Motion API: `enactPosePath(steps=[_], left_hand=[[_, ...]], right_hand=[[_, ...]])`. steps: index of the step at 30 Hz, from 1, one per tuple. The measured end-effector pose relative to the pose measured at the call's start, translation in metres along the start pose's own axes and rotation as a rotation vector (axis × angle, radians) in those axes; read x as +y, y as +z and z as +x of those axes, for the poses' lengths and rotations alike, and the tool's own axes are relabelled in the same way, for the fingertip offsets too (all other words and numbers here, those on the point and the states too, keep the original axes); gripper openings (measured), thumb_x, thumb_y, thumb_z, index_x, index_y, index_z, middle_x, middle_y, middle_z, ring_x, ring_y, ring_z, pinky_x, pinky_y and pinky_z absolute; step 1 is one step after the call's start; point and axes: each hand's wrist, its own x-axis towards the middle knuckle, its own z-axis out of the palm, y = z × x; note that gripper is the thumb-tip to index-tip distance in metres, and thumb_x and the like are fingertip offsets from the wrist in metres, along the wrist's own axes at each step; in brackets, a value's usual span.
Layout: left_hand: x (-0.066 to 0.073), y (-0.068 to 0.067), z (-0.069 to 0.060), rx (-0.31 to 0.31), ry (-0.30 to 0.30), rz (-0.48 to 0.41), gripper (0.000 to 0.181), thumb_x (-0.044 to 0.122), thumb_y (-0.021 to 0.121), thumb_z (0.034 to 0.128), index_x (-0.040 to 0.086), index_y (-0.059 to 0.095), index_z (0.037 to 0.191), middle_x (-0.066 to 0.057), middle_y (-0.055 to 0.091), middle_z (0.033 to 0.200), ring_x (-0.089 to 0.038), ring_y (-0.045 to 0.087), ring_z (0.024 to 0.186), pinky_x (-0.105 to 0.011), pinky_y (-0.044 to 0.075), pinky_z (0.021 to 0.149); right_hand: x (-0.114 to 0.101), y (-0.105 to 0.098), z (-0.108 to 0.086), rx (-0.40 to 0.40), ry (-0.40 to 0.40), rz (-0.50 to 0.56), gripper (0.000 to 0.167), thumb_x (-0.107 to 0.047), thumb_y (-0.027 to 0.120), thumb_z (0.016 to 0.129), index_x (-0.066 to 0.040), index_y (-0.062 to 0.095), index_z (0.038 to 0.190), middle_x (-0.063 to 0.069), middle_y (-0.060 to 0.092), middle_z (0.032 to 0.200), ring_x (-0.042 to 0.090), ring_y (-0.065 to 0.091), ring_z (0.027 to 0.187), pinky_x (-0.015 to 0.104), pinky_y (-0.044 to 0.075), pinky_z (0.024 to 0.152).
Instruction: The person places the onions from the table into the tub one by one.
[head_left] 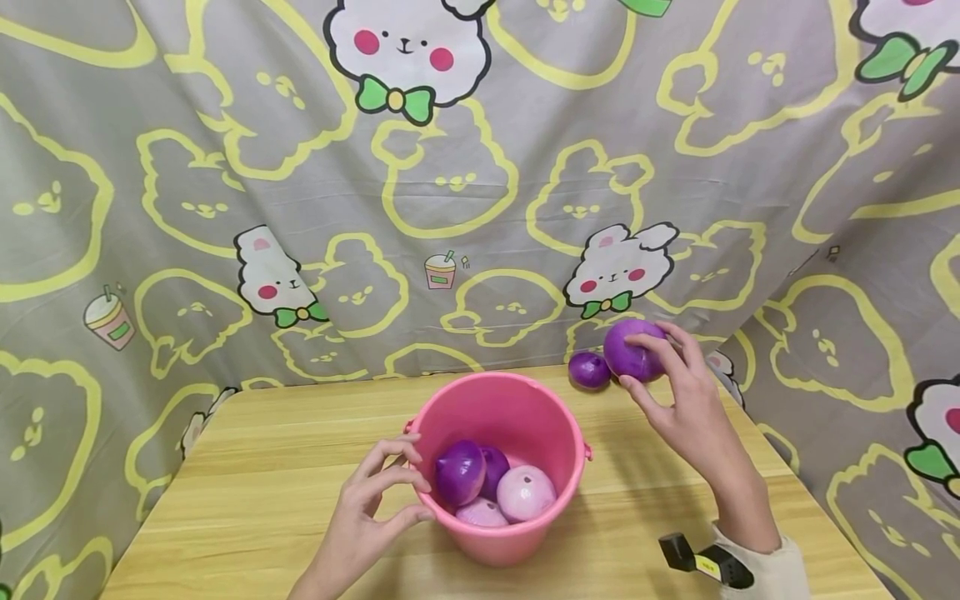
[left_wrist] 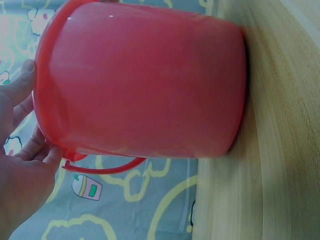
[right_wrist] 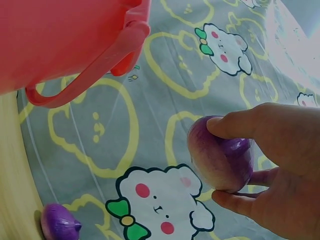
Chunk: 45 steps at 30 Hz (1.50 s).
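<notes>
A pink bucket [head_left: 498,546] stands on the wooden table, holding several onions, purple [head_left: 460,472] and pale pink [head_left: 527,494]. My left hand [head_left: 367,508] has its curved fingers and thumb at the bucket's left rim; in the left wrist view the hand [left_wrist: 25,165] touches the rim of the bucket [left_wrist: 145,80]. To the right of the bucket, my right hand [head_left: 693,404] grips a purple onion [head_left: 633,350] between thumb and fingers. The right wrist view shows this onion [right_wrist: 220,154] held off the table by the hand [right_wrist: 285,155].
Another purple onion [head_left: 588,370] lies at the table's back edge, left of the held one. A patterned grey curtain [head_left: 405,317] hangs behind the wooden table [head_left: 285,467] and along its sides. The bucket's handle [right_wrist: 80,85] hangs on its far side.
</notes>
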Motion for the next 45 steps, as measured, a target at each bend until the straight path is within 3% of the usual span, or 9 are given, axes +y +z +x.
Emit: enactPosePath(steps=[23, 45], left_hand=[[0.001, 0.0, 0.001, 0.0, 0.009, 0.012, 0.031, -0.009, 0.084, 0.0742, 0.003, 0.07, 0.099, -0.017, 0.056, 0.116, -0.036, 0.049, 0.133, -0.037, 0.039, 0.121], [-0.008, -0.002, -0.006, 0.001, -0.012, -0.001, 0.034, -0.011, 0.084, 0.0727, 0.002, 0.071, 0.101, -0.022, 0.055, 0.117, -0.037, 0.048, 0.135, -0.037, 0.037, 0.123]], right_hand=[[-0.015, -0.009, -0.002, 0.006, -0.037, -0.001, 0.056, -0.003, 0.084, 0.083, -0.017, 0.063, 0.133, 0.014, 0.038, 0.156, 0.041, 0.045, 0.135, 0.064, 0.052, 0.097], [-0.03, -0.015, -0.002, 0.022, -0.086, -0.023, 0.059, -0.004, 0.086, 0.082, -0.016, 0.063, 0.135, 0.011, 0.039, 0.157, 0.039, 0.048, 0.134, 0.06, 0.054, 0.097]])
